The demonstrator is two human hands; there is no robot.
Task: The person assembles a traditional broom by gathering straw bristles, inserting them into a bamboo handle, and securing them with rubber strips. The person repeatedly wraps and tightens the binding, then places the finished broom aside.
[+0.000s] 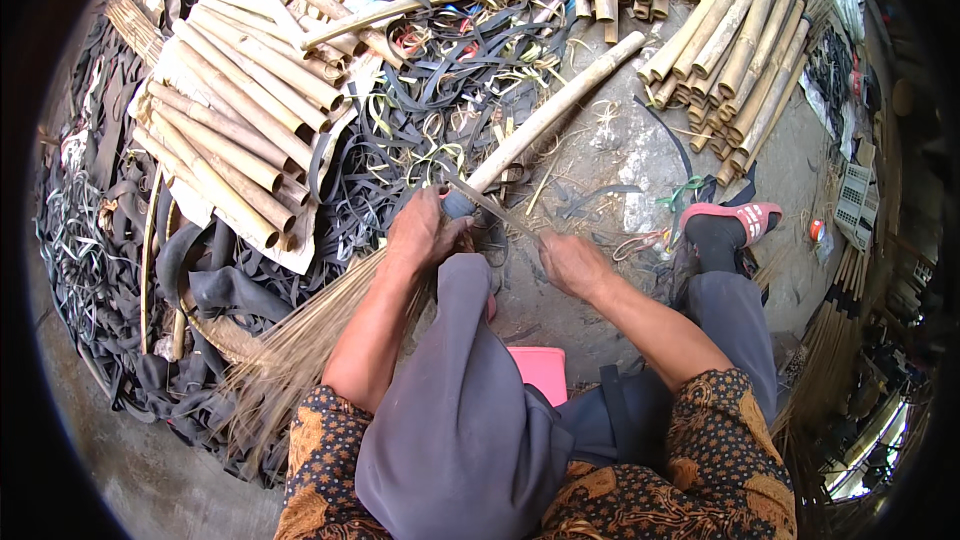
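My right hand [572, 262] is closed round the near end of a knife [498, 211], whose long narrow blade slants up and left. The blade's far part passes just above a dark rubber-wrapped end [458, 204] beside my left fingers; whether they touch is unclear. My left hand [418, 230] is closed on a bundle of thin sticks [315, 335] near that wrapped end. The bundle fans out beneath my left forearm toward the lower left. Just beyond the knife lies the lower end of a long bamboo pole [560, 112] on the floor.
Bamboo tubes [235, 105] are piled at the left, and more bamboo tubes [725, 40] at the upper right. Black rubber strips [400, 105] lie tangled between. A pink board-like thing [540, 370] sits by my legs. A grey crate [855, 205] stands far right.
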